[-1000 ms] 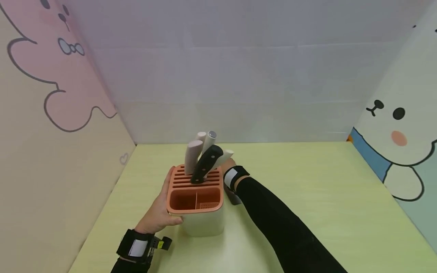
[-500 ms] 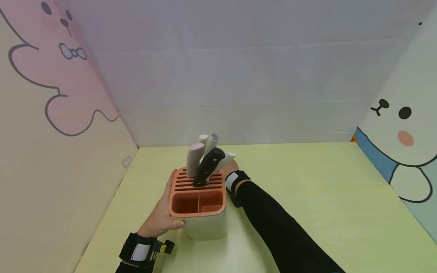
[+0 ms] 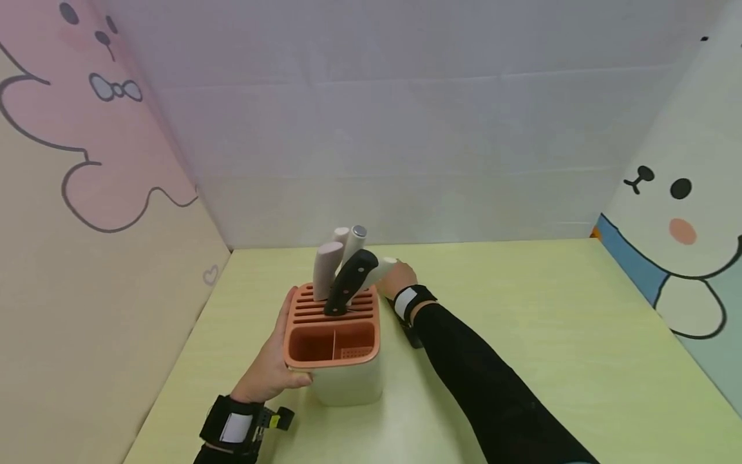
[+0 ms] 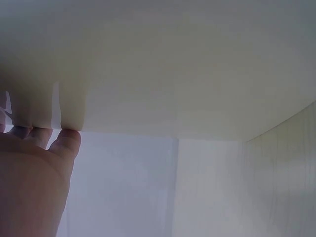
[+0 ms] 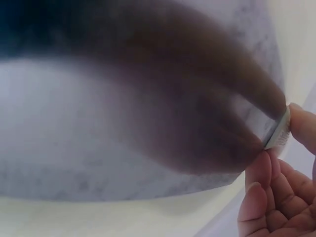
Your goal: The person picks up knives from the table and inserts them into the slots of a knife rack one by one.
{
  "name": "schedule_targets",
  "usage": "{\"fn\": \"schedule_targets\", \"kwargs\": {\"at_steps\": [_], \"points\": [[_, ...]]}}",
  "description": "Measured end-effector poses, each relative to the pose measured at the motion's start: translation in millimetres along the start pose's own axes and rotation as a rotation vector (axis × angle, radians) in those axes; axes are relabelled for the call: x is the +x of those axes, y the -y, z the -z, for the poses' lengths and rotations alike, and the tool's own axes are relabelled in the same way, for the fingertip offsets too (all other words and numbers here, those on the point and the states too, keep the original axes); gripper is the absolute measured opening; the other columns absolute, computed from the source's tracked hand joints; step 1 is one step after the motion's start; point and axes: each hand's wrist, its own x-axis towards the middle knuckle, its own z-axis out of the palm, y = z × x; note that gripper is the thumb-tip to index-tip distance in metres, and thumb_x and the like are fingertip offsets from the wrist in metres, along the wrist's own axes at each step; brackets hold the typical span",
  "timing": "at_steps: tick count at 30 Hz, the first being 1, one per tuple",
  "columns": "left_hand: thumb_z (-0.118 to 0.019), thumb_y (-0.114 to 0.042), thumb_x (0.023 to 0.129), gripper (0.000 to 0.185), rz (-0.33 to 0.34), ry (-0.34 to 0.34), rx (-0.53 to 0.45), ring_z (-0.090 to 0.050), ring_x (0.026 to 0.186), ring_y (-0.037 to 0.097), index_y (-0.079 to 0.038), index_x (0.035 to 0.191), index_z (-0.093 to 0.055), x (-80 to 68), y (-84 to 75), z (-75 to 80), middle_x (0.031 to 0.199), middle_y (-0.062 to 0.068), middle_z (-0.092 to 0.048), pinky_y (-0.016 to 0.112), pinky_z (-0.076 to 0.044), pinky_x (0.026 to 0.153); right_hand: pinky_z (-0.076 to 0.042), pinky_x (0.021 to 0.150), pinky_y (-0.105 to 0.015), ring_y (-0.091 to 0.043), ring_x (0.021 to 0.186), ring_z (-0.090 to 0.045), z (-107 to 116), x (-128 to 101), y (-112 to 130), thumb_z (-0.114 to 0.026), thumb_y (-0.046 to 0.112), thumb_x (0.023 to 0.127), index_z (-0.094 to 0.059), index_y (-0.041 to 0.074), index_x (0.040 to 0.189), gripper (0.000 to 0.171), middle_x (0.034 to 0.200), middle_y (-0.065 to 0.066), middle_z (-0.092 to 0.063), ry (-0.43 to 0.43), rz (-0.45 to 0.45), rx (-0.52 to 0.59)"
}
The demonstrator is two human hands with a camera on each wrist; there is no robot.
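**Steadying the knife block while fingers close on a pale handle**

Bracing the knife block (image 3: pixel 333 341) from its left side, the left hand (image 3: pixel 272 364) is lying against the cream wall with straight fingers reaching up to the orange rim; the left wrist view is showing the fingertips (image 4: pixel 66 138) pressed flat to that wall. The block is standing upright on the yellow-green desk (image 3: pixel 522 335), near its left half, slotted top facing up.

Over on the far right of the block, the right hand (image 3: pixel 399 278) is reaching the cream handle (image 3: pixel 379 269) that leans out of the rear slots. From the right wrist view, a thumb (image 5: pixel 301 126) and fingers are pinching something thin and pale at its end, though the blur is making the exact grip hard to judge.

Beside it, a black handle (image 3: pixel 350 280), a beige handle (image 3: pixel 324 267) and a steel-capped handle (image 3: pixel 355 240) are standing in the slots.

My read: these knives are rigid, with smooth, perhaps slippery handles, and the blades are hidden, so the handle is the place to grip. The block is looking light enough to shift, hence the bracing.
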Motion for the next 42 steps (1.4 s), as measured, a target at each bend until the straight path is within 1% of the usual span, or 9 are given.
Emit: {"fn": "schedule_targets", "kwargs": {"at_steps": [6, 14, 20, 22, 25, 29, 32, 38, 42], "points": [[-0.083, -0.032, 0.076, 0.125, -0.004, -0.001, 0.019, -0.039, 0.136, 0.024, -0.020, 0.153, 0.014, 2.7, 0.4, -2.0, 0.160, 0.012, -0.006, 0.034, -0.043, 0.102, -0.042, 0.047, -0.033, -0.020, 0.049, -0.054, 17.9, -3.2, -39.9, -0.073, 0.032, 0.083, -0.057, 0.009, 0.064, 0.034, 0.057, -0.005, -0.056, 0.019, -0.043, -0.034], [-0.083, -0.030, 0.076, 0.125, 0.014, -0.011, 0.030, -0.036, 0.136, 0.029, -0.018, 0.153, 0.016, 1.3, 3.1, 0.1, 0.160, 0.013, -0.004, 0.033, -0.044, 0.102, -0.043, 0.044, -0.032, -0.022, 0.050, -0.056, 48.3, -21.5, -98.1, -0.073, 0.031, 0.084, -0.061, 0.005, 0.068, 0.033, 0.055, -0.006, -0.057, 0.052, -0.188, -0.035], [-0.083, -0.025, 0.076, 0.124, 0.007, -0.016, 0.035, -0.038, 0.136, 0.024, -0.021, 0.154, 0.014, -1.1, 4.2, 2.7, 0.159, 0.014, -0.004, 0.032, -0.044, 0.101, -0.046, 0.046, -0.035, -0.025, 0.053, -0.058, 65.0, -30.8, -128.8, -0.072, 0.030, 0.085, -0.062, -0.001, 0.082, 0.033, 0.061, -0.010, -0.059, 0.078, -0.300, -0.026], [-0.083, -0.025, 0.077, 0.123, 0.002, -0.012, 0.031, -0.038, 0.135, 0.023, -0.021, 0.154, 0.014, -0.6, 3.8, 1.9, 0.159, 0.015, -0.005, 0.032, -0.044, 0.101, -0.045, 0.045, -0.035, -0.025, 0.052, -0.055, 69.5, -34.8, -135.3, -0.070, 0.034, 0.087, -0.059, 0.000, 0.079, 0.037, 0.058, -0.009, -0.054, 0.086, -0.342, 0.002], [-0.082, -0.030, 0.078, 0.122, -0.002, -0.007, 0.022, -0.038, 0.136, 0.023, -0.021, 0.154, 0.014, 1.0, 3.1, -0.3, 0.159, 0.017, -0.005, 0.032, -0.044, 0.101, -0.038, 0.042, -0.033, -0.021, 0.047, -0.046, 73.7, -40.9, -142.5, -0.065, 0.041, 0.089, -0.050, 0.006, 0.065, 0.044, 0.052, -0.003, -0.041, 0.091, -0.387, 0.041], [-0.081, -0.032, 0.078, 0.122, 0.006, -0.007, 0.020, -0.038, 0.136, 0.023, -0.023, 0.154, 0.013, 2.2, 2.3, -2.3, 0.159, 0.018, -0.004, 0.032, -0.044, 0.101, -0.032, 0.041, -0.030, -0.016, 0.043, -0.034, 74.3, -47.2, -148.9, -0.062, 0.038, 0.090, -0.039, 0.013, 0.054, 0.050, 0.048, 0.002, -0.027, 0.104, -0.385, 0.064], [-0.081, -0.032, 0.078, 0.122, 0.010, -0.008, 0.025, -0.038, 0.136, 0.023, -0.023, 0.154, 0.013, 2.0, 2.4, -3.0, 0.159, 0.018, -0.003, 0.032, -0.044, 0.101, -0.032, 0.040, -0.029, -0.016, 0.042, -0.036, 74.5, -52.1, -152.1, -0.064, 0.035, 0.090, -0.042, 0.012, 0.053, 0.048, 0.047, 0.002, -0.031, 0.120, -0.378, 0.099], [-0.081, -0.031, 0.078, 0.122, 0.000, -0.003, 0.015, -0.039, 0.135, 0.022, -0.022, 0.154, 0.013, 1.0, 2.8, -2.9, 0.159, 0.015, -0.006, 0.033, -0.045, 0.101, -0.041, 0.043, -0.028, -0.018, 0.046, -0.053, 73.1, -65.8, -156.8, -0.066, 0.040, 0.088, -0.062, 0.005, 0.063, 0.044, 0.052, -0.005, -0.056, 0.182, -0.360, 0.177], [-0.082, -0.029, 0.077, 0.122, 0.012, -0.009, 0.012, -0.039, 0.135, 0.022, -0.023, 0.154, 0.012, 0.5, 3.3, -2.1, 0.159, 0.012, -0.007, 0.033, -0.044, 0.101, -0.043, 0.043, -0.026, -0.018, 0.047, -0.056, 74.4, -80.5, -154.3, -0.068, 0.041, 0.087, -0.064, 0.002, 0.069, 0.043, 0.055, -0.007, -0.059, 0.231, -0.389, 0.247]]}}
